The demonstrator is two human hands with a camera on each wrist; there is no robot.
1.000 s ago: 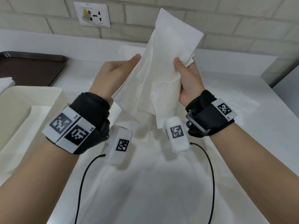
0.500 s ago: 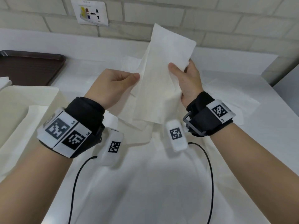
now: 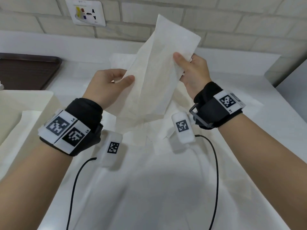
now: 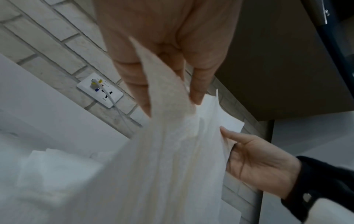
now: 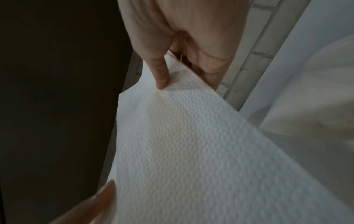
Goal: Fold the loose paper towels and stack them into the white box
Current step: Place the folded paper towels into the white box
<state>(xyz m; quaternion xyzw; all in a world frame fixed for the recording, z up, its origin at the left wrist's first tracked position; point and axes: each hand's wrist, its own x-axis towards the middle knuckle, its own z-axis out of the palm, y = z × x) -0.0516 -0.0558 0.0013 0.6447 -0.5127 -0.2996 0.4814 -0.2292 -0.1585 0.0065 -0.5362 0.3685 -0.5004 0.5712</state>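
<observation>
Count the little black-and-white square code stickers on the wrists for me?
5: two on the left wristband, one on its dangling pod, one on the right wristband, one on its pod. Others may hide.

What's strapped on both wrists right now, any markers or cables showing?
Forearms are bare. Each wrist has a black strap carrying white plates with black square-code markers. A white marker-tagged module hangs under each wrist, trailing a thin black cable.

white box cut off at left edge

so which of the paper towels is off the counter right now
The paper towel pinched between the left hand and right hand, raised before the brick wall. The other sheets lie flat on the counter.
</observation>
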